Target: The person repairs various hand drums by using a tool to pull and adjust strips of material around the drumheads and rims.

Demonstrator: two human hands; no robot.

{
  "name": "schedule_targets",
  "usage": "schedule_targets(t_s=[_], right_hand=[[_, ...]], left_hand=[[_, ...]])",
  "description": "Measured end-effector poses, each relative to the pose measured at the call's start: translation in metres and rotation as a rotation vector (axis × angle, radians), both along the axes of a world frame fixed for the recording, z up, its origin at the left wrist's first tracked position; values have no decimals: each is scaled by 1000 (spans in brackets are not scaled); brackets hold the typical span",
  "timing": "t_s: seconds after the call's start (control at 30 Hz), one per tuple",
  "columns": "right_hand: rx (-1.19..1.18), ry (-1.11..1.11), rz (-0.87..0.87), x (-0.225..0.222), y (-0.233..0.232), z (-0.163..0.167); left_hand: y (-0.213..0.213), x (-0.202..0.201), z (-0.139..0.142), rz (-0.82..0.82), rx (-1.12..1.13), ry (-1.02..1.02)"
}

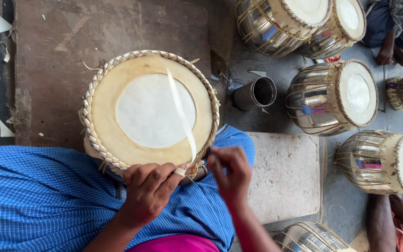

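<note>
**One drum in the lap, six more on the floor**

One drum (150, 109) rests on the person's blue checked cloth (38, 196), its pale skin facing up and ringed by a braided rim. A single thin white strip (181, 112) lies across the skin, running down to the near edge. The left hand (151, 186) grips that near rim, fingers curled over the braid and the strip's lower end pressed under the thumb. The right hand (229, 172) hovers just beside the rim with its fingers drawn together; whether they pinch anything is hard to tell, since the hand is blurred.

Six metal-bodied drums (332, 98) lie on their sides to the right (two at the top, one mid-floor, one lower right, one cut off by the right edge, one cut off at the bottom). One metal cup (256, 93) lies near the lap drum. Other people's bare feet (392, 53) show at the top right and lower right, their bodies out of frame.
</note>
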State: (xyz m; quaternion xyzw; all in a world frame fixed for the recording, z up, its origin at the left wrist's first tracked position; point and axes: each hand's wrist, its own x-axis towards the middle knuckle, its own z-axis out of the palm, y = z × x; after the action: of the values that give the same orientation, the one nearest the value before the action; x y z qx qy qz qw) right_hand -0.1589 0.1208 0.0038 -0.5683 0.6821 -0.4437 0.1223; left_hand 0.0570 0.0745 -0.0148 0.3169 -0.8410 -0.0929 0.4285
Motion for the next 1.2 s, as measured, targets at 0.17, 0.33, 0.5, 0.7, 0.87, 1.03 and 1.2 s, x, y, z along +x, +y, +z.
schedule_targets(t_s=[0.17, 0.33, 0.5, 0.7, 0.87, 1.03, 1.2], right_hand=[[-81, -359, -89, -5, -16, -19], [44, 17, -219, -11, -24, -14], [-55, 66, 166, 29, 30, -6], [-185, 8, -19, -40, 7, -24], [27, -201, -496, -166, -1, -65], [294, 604, -463, -194, 16, -89], [238, -107, -540, -140, 8, -64]], left_hand=[[1, -2, 2, -17, 2, -3], [1, -4, 2, 18, 16, 6], [5, -5, -1, 13, 62, -30], [-3, -8, -1, -11, 26, -6], [-19, -7, 9, -28, 11, 52], [-48, -9, 19, -69, 22, 67], [-69, -15, 18, -65, 0, 82]])
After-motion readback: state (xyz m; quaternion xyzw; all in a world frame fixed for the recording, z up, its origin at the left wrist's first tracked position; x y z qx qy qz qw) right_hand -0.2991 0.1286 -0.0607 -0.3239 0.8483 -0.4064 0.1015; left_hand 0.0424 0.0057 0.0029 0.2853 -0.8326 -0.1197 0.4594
